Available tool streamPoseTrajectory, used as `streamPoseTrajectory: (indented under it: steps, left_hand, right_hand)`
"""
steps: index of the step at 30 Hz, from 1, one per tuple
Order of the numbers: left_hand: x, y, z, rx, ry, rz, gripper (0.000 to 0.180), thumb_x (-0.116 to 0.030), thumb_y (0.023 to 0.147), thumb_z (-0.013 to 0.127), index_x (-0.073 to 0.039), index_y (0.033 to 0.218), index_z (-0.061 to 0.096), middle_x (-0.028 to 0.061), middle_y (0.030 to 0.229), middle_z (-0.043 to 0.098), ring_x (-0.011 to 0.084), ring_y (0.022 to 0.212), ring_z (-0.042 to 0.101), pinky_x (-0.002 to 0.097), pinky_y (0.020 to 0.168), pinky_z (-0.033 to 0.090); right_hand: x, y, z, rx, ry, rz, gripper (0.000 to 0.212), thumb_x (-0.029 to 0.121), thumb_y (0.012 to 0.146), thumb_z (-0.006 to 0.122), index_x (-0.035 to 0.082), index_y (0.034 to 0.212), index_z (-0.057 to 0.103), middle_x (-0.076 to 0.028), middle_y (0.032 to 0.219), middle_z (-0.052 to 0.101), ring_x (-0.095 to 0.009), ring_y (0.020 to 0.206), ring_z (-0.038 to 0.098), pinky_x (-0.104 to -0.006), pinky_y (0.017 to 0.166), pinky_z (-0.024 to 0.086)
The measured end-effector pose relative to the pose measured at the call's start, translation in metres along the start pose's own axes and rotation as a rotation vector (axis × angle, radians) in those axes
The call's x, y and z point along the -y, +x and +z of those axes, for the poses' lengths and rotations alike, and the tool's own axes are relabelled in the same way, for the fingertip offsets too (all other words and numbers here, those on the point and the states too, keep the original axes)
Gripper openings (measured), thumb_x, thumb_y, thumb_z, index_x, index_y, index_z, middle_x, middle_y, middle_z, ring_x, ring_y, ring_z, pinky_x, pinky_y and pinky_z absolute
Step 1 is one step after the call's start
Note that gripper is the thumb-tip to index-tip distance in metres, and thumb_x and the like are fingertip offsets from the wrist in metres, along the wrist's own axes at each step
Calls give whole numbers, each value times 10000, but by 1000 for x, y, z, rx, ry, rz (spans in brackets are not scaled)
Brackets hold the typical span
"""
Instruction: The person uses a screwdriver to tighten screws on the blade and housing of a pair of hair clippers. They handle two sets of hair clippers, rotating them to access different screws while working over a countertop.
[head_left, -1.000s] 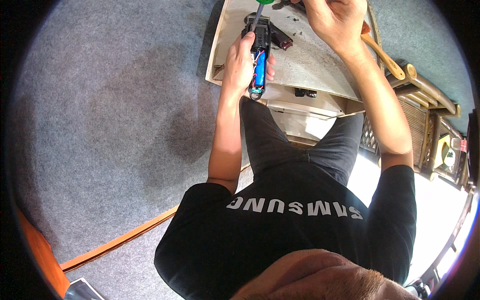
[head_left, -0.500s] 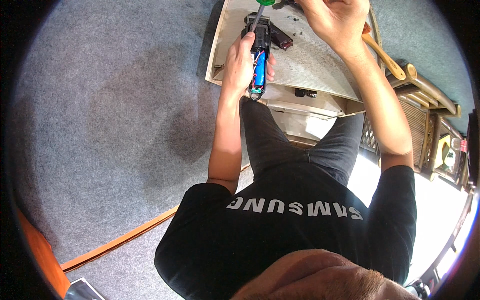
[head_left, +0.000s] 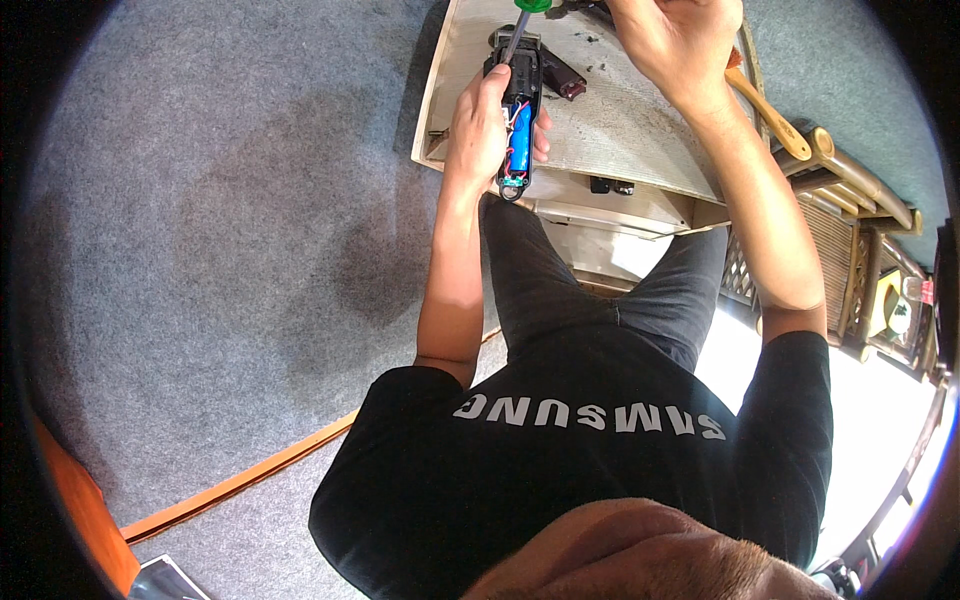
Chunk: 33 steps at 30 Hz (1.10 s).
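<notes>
Blue battery (head_left: 520, 140) and thin wires (head_left: 515, 112) lie bare in an opened black hair clipper (head_left: 521, 76) at 12 o'clock, its ring end toward 6. Left hand (head_left: 474, 135) fingers wrap the body, thumb beside the shaft of a green-handled screwdriver (head_left: 517, 36). Right hand (head_left: 690, 45), at 1 o'clock, has fingertips out of frame; their grip cannot be told. Screw work appears underway, calling for a steady body and a well-seated tip.
</notes>
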<state>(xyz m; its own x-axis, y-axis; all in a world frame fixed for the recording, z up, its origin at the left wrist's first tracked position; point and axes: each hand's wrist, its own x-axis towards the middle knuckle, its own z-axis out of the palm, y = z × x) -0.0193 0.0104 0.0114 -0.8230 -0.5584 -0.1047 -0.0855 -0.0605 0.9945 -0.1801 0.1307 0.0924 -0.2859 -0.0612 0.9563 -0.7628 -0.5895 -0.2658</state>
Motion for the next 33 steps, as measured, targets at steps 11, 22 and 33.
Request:
streamPoseTrajectory:
  steps: [11,22,33]
  left_hand:
    - [8,3,-4,31,10,-1,571,-420,1044,310,34,899,626,155,728,678,206,533,657,352,518,601]
    - [5,2,-3,20,48,-35,603,-427,1035,313,44,857,646,149,696,670,206,519,652,347,516,594]
    - [7,3,-2,18,15,-6,613,-431,1038,310,48,859,649,153,702,673,207,524,655,347,516,597]
  right_hand:
    - [3,-7,1,38,185,149,256,119,1012,678,-34,1186,569,-116,1047,685,-73,730,600,-203,624,510]
    - [-11,-3,3,6,102,-59,238,82,982,706,-21,1177,615,-102,1097,633,-91,778,596,-213,590,468]
    - [9,-1,-1,158,89,223,320,176,1073,563,-7,1314,665,-101,1072,690,-79,717,588,-197,596,471]
